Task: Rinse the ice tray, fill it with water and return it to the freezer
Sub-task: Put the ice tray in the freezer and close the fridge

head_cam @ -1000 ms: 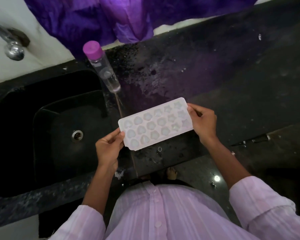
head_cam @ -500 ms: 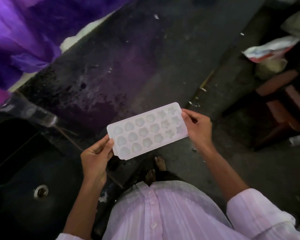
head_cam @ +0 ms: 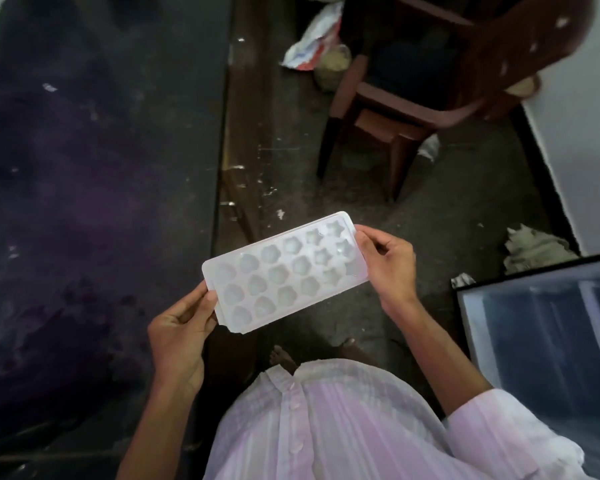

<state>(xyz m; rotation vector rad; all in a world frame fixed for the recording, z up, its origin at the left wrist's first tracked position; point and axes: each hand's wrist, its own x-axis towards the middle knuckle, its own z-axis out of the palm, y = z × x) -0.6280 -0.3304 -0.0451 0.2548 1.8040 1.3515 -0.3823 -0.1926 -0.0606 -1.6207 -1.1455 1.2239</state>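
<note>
Head view: left hand (head_cam: 179,336) and right hand (head_cam: 388,268) grip opposite ends of the ice tray (head_cam: 284,271) — white, translucent plastic, rows of flower- and star-shaped cups.

Both forearms reach forward, left hand (head_cam: 181,336) and right hand (head_cam: 388,268) pinching opposite ends of the ice tray (head_cam: 284,275).

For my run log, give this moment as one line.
ice tray: held, cavities up | left hand: grips end | right hand: grips end
</note>
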